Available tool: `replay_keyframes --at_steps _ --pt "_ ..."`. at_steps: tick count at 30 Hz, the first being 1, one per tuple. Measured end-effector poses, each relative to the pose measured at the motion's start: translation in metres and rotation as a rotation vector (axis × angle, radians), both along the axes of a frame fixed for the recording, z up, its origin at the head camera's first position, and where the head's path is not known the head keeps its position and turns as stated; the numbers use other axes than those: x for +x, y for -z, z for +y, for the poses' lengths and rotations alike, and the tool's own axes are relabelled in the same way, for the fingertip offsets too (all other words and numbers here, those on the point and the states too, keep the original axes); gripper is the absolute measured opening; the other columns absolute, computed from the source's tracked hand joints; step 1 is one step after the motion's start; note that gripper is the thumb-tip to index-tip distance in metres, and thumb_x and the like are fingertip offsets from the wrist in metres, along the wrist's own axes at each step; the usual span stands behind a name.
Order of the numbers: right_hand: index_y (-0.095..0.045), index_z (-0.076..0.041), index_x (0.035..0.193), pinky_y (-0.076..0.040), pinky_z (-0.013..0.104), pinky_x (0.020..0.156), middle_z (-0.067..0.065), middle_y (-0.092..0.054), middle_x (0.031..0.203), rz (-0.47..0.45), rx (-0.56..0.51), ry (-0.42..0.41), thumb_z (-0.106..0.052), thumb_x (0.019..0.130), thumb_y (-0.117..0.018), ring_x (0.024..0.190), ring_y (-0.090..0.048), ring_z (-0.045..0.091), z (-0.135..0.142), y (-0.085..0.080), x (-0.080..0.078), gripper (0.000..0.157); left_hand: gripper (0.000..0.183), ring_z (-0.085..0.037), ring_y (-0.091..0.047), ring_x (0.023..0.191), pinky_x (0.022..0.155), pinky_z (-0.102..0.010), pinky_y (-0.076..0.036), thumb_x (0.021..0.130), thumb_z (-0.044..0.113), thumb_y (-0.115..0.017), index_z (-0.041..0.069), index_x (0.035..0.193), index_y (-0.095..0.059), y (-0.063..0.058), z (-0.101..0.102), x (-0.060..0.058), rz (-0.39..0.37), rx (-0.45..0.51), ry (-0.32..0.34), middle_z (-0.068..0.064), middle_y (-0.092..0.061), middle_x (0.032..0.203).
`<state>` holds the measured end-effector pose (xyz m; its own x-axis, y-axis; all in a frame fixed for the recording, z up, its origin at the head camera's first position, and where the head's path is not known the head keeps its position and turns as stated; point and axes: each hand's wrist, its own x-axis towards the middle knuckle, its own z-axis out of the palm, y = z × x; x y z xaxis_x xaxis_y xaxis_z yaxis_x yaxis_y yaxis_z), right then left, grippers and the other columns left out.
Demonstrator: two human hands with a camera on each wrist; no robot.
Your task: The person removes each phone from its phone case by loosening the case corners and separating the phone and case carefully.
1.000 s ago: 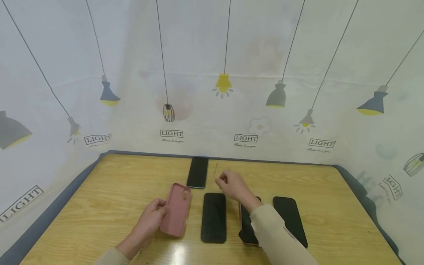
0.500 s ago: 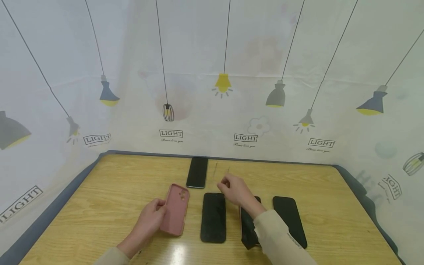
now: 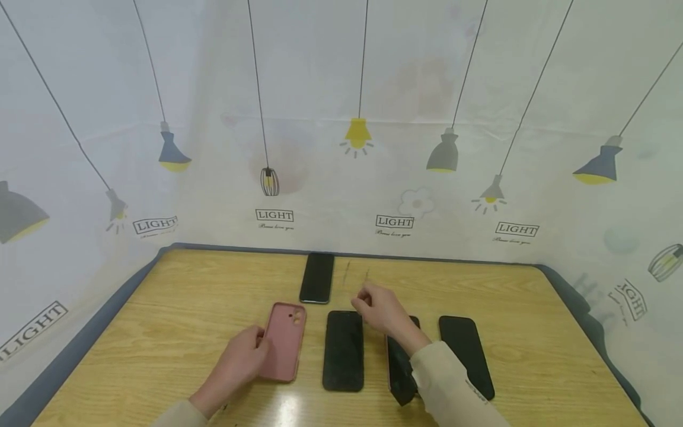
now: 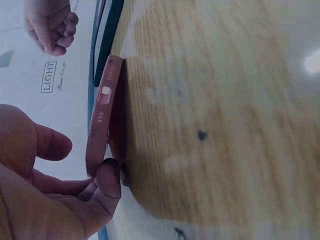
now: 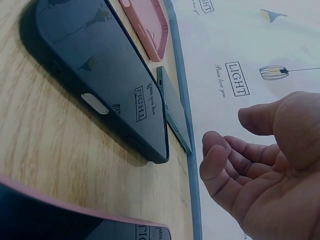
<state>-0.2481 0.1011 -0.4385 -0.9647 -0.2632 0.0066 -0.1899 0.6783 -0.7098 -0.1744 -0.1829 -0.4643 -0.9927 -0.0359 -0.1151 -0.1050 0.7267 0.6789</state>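
My left hand (image 3: 238, 363) pinches the lower left edge of a pink phone case (image 3: 284, 344), which lies with its hollow side up and a camera cutout at the top. In the left wrist view the fingers (image 4: 108, 181) grip one end of the case (image 4: 100, 120), close to the tabletop. My right hand (image 3: 380, 307), its fingers loosely curled around nothing, hovers just beyond the upper right corner of a dark-cased phone (image 3: 343, 351). In the right wrist view a gap shows between the thumb and fingers of this hand (image 5: 265, 160).
Another phone (image 3: 317, 277) lies near the table's back edge. A pink-edged phone (image 3: 399, 362) sits partly under my right forearm, with a black strap end over it. To its right is a further black phone (image 3: 467, 357). Patterned cloth (image 3: 331, 178) rises behind the wooden table (image 3: 523, 332).
The pink case has tipped flatter and come down toward the tabletop in my left hand. My right hand has drifted slightly nearer and to the right.
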Motion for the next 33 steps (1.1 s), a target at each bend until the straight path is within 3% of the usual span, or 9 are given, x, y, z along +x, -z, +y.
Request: replay_keyframes --at_steps 15,20,25,33 --pt "-0.065 -0.007 0.095 -0.044 0.029 0.054 0.001 -0.062 0.074 -0.015 -0.043 -0.003 -0.018 0.104 -0.063 0.062 -0.056 0.014 0.004 0.002 0.003 0.014 0.038 -0.036 -0.066 0.098 0.084 -0.052 -0.058 0.099 0.014 -0.060 -0.017 0.120 -0.060 -0.003 0.000 0.001 0.076 -0.127 0.050 -0.027 -0.065 0.110" --pt "-0.066 -0.007 0.097 -0.045 0.029 0.055 0.004 -0.064 0.076 0.000 -0.038 -0.010 -0.017 0.104 -0.062 0.064 -0.057 0.013 0.007 -0.001 0.007 0.013 0.041 -0.039 -0.065 0.105 0.090 -0.055 -0.056 0.098 0.013 -0.059 -0.017 0.126 -0.057 -0.007 0.006 0.004 0.083 -0.129 0.058 -0.028 -0.062 0.115" --pt "-0.069 -0.007 0.098 -0.049 0.032 0.063 0.001 -0.065 0.082 0.076 -0.009 0.000 -0.014 0.103 -0.064 0.070 -0.057 0.013 0.012 0.001 0.012 0.009 0.046 -0.040 -0.063 0.112 0.094 -0.055 -0.055 0.098 0.013 -0.058 -0.014 0.134 -0.054 -0.012 0.014 0.007 0.053 -0.108 0.062 -0.027 -0.059 0.123" --pt "-0.070 -0.001 0.109 -0.055 0.041 0.076 0.006 -0.070 0.097 0.150 -0.009 0.013 -0.010 0.101 -0.065 0.084 -0.064 0.019 0.021 0.010 0.015 0.013 0.042 -0.038 -0.065 0.107 0.089 -0.054 -0.057 0.098 0.016 -0.059 -0.009 0.132 -0.057 -0.018 0.036 0.009 0.065 -0.050 0.100 -0.023 -0.061 0.118"
